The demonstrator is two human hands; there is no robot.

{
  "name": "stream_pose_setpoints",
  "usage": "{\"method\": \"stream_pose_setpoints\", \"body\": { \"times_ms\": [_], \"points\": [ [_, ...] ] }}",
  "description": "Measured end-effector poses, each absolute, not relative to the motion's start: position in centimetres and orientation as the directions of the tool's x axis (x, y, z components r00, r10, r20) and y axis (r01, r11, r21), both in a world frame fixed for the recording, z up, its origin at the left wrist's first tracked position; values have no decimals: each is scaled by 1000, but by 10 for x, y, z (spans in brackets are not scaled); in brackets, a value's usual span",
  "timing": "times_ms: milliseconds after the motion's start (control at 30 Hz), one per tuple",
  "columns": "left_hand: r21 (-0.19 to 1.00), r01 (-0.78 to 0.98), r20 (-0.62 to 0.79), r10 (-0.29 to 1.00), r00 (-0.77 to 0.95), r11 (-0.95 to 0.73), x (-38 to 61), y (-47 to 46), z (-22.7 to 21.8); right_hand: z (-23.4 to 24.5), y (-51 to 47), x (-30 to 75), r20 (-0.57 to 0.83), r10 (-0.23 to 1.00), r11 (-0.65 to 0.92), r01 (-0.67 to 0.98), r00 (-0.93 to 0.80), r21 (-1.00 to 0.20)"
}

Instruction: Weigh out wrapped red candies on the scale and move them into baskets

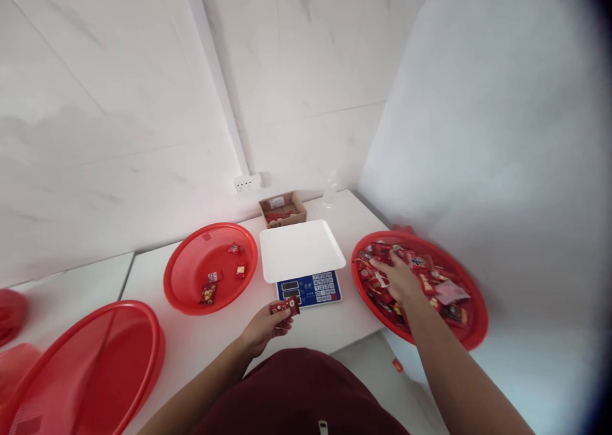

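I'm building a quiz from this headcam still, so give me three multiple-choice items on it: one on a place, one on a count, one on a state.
1. Where is the weighing scale?
A. Between the two red basins on the table
B. Inside the cardboard box
C. On the floor

2. How many candy packets lie in the middle basin?
A. None
B. Four
C. Over twenty

3. What is the left hand doing?
A. Resting flat and open
B. Pressing the scale keys
C. Gripping a red packet

Answers:
1 A, its white pan sits between the middle basin and the right basin.
2 B, four small packets show on its floor.
3 C, the fingers pinch the packet just in front of the keypad, while the right hand reaches into the full basin's packets.
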State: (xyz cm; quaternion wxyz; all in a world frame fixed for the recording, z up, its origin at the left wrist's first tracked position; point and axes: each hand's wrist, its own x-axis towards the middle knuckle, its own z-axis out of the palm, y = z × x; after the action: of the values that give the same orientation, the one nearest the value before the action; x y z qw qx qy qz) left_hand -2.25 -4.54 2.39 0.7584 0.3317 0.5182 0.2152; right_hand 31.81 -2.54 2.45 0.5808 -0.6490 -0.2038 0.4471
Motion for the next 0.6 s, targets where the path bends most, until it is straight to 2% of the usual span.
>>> {"method": "stream_pose_setpoints", "body": {
  "times_ms": [133, 433, 600],
  "points": [
    [732, -25, -630, 691, 355, 681, -31, -50, 27, 18, 23, 268, -312, 884, -204, -313, 348, -927],
    [728, -125, -640, 733, 232, 675, -56, -56, 23, -25, 55, 228, -441, 852, -364, -286, 283, -886],
    [710, -143, -655, 721, 225, 689, -58, -57, 20, -28, 64, 230, -444, 860, -396, -220, 253, -891]
  ]
}}
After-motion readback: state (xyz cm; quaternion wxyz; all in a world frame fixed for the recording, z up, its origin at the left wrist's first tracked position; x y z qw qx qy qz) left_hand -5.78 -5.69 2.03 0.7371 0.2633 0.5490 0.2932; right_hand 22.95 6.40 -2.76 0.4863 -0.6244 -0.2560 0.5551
